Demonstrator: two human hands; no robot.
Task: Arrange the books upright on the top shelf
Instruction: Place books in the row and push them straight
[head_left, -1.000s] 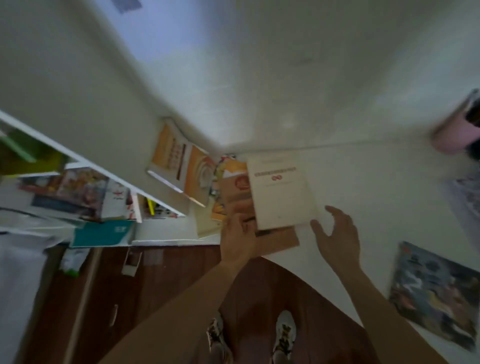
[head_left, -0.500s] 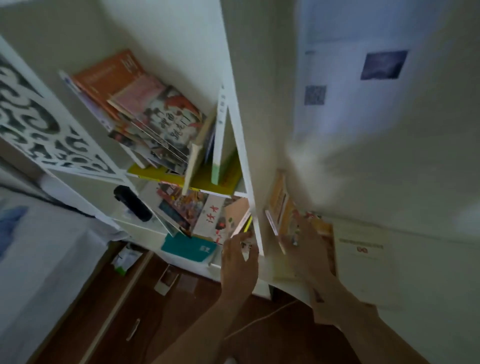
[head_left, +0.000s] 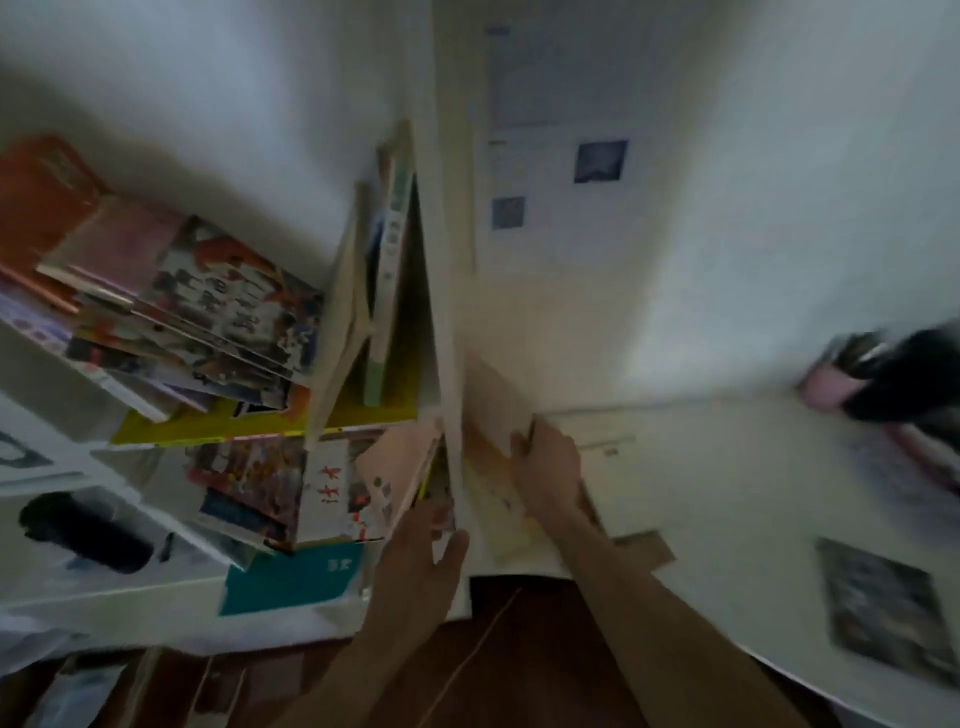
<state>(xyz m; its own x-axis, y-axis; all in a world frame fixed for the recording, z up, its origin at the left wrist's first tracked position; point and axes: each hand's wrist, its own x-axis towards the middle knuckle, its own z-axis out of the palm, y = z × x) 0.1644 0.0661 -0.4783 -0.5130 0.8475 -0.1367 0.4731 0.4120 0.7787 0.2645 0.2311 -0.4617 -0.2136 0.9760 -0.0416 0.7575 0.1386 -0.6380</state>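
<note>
A white bookshelf (head_left: 441, 312) stands at the left. On its upper yellow board (head_left: 208, 431) a pile of colourful books (head_left: 228, 296) leans far over, and a few thin books (head_left: 387, 270) stand nearly upright by the side panel. My right hand (head_left: 545, 467) grips the edge of a pale book (head_left: 493, 400) that leans against the panel's outer side, over the white table (head_left: 727, 493). My left hand (head_left: 421, 561) reaches up with straight fingers to a tan book (head_left: 397, 467) on the shelf below. The picture is blurred.
The lower shelf holds more books (head_left: 249, 483), with a teal book (head_left: 291, 577) below them and a black cylinder (head_left: 88, 530) further left. On the table lie a dark picture book (head_left: 883, 608) and a brown card (head_left: 644, 551). A pink and black object (head_left: 841, 384) sits at the far right.
The view swung from the table to the bookshelf. My right hand moved left from open air and took hold of the pale leaning book. My left hand left the table's books for the lower shelf.
</note>
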